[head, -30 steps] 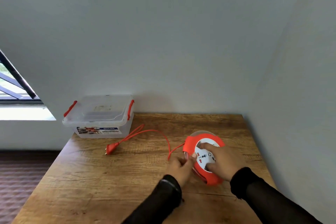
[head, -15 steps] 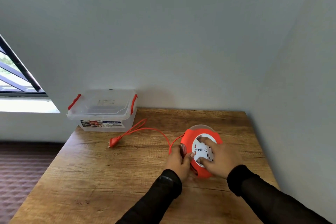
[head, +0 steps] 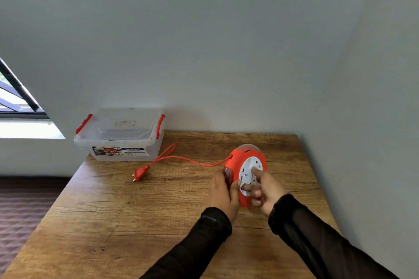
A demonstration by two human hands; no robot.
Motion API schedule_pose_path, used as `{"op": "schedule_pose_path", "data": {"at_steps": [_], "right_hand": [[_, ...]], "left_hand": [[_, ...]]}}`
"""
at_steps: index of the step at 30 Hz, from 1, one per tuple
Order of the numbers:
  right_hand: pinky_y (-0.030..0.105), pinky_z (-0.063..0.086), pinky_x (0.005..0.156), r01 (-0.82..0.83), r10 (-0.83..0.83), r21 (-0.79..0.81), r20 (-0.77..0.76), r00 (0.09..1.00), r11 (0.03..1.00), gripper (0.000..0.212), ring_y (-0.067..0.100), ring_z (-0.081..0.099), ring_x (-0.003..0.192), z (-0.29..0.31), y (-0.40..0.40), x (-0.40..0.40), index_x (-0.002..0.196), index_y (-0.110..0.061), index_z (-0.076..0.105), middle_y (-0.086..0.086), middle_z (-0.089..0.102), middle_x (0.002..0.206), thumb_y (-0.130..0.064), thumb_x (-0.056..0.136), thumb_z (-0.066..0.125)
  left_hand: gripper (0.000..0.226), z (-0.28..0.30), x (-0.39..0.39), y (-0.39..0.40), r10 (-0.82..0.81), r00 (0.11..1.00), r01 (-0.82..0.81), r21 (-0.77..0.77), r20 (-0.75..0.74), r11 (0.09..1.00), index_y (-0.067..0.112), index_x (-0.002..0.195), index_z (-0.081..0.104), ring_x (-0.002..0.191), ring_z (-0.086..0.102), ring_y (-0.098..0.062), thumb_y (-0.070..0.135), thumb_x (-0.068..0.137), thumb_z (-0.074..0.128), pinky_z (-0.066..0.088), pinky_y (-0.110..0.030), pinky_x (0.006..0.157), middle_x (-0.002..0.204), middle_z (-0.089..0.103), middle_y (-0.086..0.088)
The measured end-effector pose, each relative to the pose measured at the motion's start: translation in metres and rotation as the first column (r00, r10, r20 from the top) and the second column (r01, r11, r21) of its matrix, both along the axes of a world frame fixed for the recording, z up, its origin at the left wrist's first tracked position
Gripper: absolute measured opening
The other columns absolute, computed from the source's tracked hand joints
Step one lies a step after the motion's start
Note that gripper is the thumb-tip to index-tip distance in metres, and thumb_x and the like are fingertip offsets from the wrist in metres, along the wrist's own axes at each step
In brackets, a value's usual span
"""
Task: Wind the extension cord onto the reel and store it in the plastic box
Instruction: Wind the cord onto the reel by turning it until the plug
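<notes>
Both arms in long black sleeves point(head: 317, 240); left cuff point(head: 215, 219) w/ darker band; hands bare.

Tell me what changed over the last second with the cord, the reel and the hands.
The loose cord got shorter and straighter as it was drawn toward the reel, and the plug slid nearer the reel. The right hand shifted its fingers round the white socket face, as if winding. The left hand kept its grip on the reel's edge. The plastic box stayed closed on the table.
</notes>
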State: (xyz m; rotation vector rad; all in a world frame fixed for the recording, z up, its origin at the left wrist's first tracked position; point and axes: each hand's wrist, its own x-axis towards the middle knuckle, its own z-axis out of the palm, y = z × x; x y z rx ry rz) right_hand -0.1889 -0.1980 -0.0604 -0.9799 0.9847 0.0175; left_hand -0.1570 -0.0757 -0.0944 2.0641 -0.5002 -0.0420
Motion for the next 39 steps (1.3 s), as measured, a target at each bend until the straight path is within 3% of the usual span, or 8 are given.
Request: {"op": "schedule_pose_path", "data": {"at_steps": [5, 8, 10, 14, 21, 25, 31, 39], "right_hand": [[0.018, 0.029, 0.036, -0.438, 0.408, -0.323, -0.16, 0.899, 0.839, 0.023, 0.008, 0.043, 0.039, 0.015, -0.01, -0.011, 0.107, -0.012, 0.058, 0.008, 0.075, 0.081, -0.029, 0.092, 0.056], [0.024, 0.049, 0.064, -0.551, 0.441, -0.83, -0.463, 0.769, 0.089, 0.026, 0.01, 0.061, 0.08, 0.022, -0.023, -0.021, 0.112, -0.021, 0.06, -0.002, 0.068, 0.104, -0.032, 0.088, 0.06], [0.03, 0.051, 0.078, -0.415, 0.445, -0.78, -0.614, 0.652, -0.467, 0.041, 0.018, 0.058, 0.104, 0.024, -0.027, -0.02, 0.128, -0.031, 0.05, -0.001, 0.055, 0.128, -0.029, 0.088, 0.057], [0.043, 0.045, 0.094, -0.229, 0.382, -0.46, -0.868, 0.316, -0.858, 0.062, 0.034, 0.042, 0.127, 0.026, -0.029, -0.007, 0.141, -0.039, 0.03, 0.014, 0.027, 0.15, -0.016, 0.091, 0.058], [0.041, 0.05, 0.072, -0.28, 0.248, -0.289, -0.953, 0.172, -0.916, 0.083, 0.044, 0.056, 0.105, 0.028, -0.028, 0.006, 0.141, -0.049, -0.005, 0.028, 0.025, 0.143, -0.011, 0.094, 0.052], [0.038, 0.048, 0.061, -0.311, 0.194, -0.239, -0.966, 0.169, -0.92, 0.075, 0.04, 0.06, 0.095, 0.026, -0.021, 0.016, 0.143, -0.044, 0.002, 0.029, 0.041, 0.132, -0.018, 0.094, 0.053], [0.036, 0.045, 0.063, -0.241, 0.242, -0.3, -0.94, 0.242, -0.923, 0.065, 0.035, 0.061, 0.088, 0.019, -0.027, 0.022, 0.144, -0.04, 0.01, 0.023, 0.056, 0.113, -0.026, 0.095, 0.052], [0.028, 0.04, 0.063, -0.434, 0.38, -0.603, -0.78, 0.497, -0.669, 0.058, 0.023, 0.062, 0.095, 0.001, -0.015, 0.008, 0.143, -0.045, 0.017, 0.005, 0.064, 0.114, -0.042, 0.091, 0.044]], "left_hand": [[0.034, 0.005, 0.029, 0.016, -0.119, 0.986, 0.128, 0.075, -0.117, 0.989, 0.01, 0.122, 0.049, 0.105, 0.057, -0.024, 0.029, 0.094, 0.052, 0.043, -0.026, 0.083, 0.117, 0.06, -0.008], [0.039, 0.016, 0.055, 0.025, -0.191, 0.951, 0.238, 0.177, -0.245, 0.955, 0.017, 0.129, 0.047, 0.111, 0.058, -0.024, 0.034, 0.093, 0.052, 0.044, -0.026, 0.089, 0.123, 0.061, -0.005], [0.043, 0.026, 0.07, 0.026, -0.217, 0.919, 0.303, 0.238, -0.328, 0.923, 0.017, 0.131, 0.045, 0.11, 0.058, -0.024, 0.034, 0.093, 0.053, 0.046, -0.03, 0.092, 0.125, 0.06, -0.006], [0.05, 0.045, 0.088, 0.021, -0.268, 0.853, 0.436, 0.328, -0.448, 0.838, 0.014, 0.136, 0.037, 0.09, 0.057, -0.019, 0.021, 0.091, 0.057, 0.052, -0.033, 0.073, 0.123, 0.056, -0.009], [0.058, 0.057, 0.093, 0.012, -0.288, 0.801, 0.485, 0.287, -0.525, 0.826, 0.019, 0.137, 0.037, 0.085, 0.062, -0.023, 0.008, 0.086, 0.062, 0.057, -0.035, 0.063, 0.127, 0.053, -0.008], [0.058, 0.059, 0.093, 0.007, -0.283, 0.77, 0.475, 0.218, -0.572, 0.852, 0.022, 0.139, 0.038, 0.089, 0.059, -0.024, 0.01, 0.087, 0.061, 0.059, -0.035, 0.058, 0.126, 0.051, -0.003], [0.052, 0.046, 0.082, 0.01, -0.175, 0.78, 0.304, 0.119, -0.601, 0.945, 0.022, 0.133, 0.044, 0.08, 0.062, -0.021, 0.008, 0.086, 0.061, 0.059, -0.042, 0.065, 0.107, 0.056, 0.001], [0.041, 0.019, 0.064, 0.019, -0.113, 0.796, 0.11, -0.043, -0.594, 0.993, 0.027, 0.118, 0.05, 0.091, 0.066, -0.028, 0.007, 0.084, 0.063, 0.059, -0.049, 0.076, 0.093, 0.055, 0.008]]}}
